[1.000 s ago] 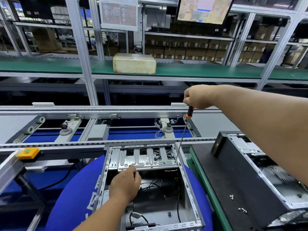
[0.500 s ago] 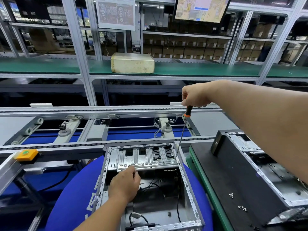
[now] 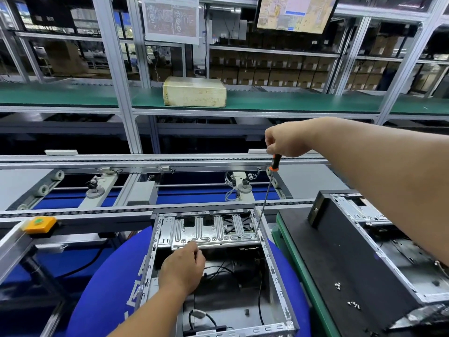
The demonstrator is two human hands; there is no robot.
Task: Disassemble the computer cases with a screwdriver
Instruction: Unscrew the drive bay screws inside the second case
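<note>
Two cases: open computer case (image 3: 274, 271) on the blue seat cushion (image 3: 97, 288) directly below; second computer case (image 3: 379, 251) on the black mat (image 3: 323, 259) to the right, well apart.
Right hand (image 3: 286, 142): curled round the orange-and-black handle of the screwdriver (image 3: 266, 195); long shaft slanting down, tip at the right corner of the drive bracket (image 3: 209, 231).
Left hand (image 3: 182, 268): resting on the bracket's near edge, fingers bent over it; firm grip or light steadying, cannot tell.
Step, by judgement: backing out a bracket screw; screw head itself too small to make out.
Handling: thin stamped steel, likely stiff and light, edges probably sharp; bracket best taken by its flat near lip, away from cut-outs.
Fragile parts: loose black cables (image 3: 261, 310) on the case floor, liable to snag.
Slip risk: long thin shaft, probably easy to cam out if tilted further.
Edges: case side rails close on both sides of the bracket; conveyor rail (image 3: 97, 210) just beyond the case's far end.
Open room: straight up out of the case mouth; loose screws (image 3: 353, 305) on the mat, worth avoiding.
</note>
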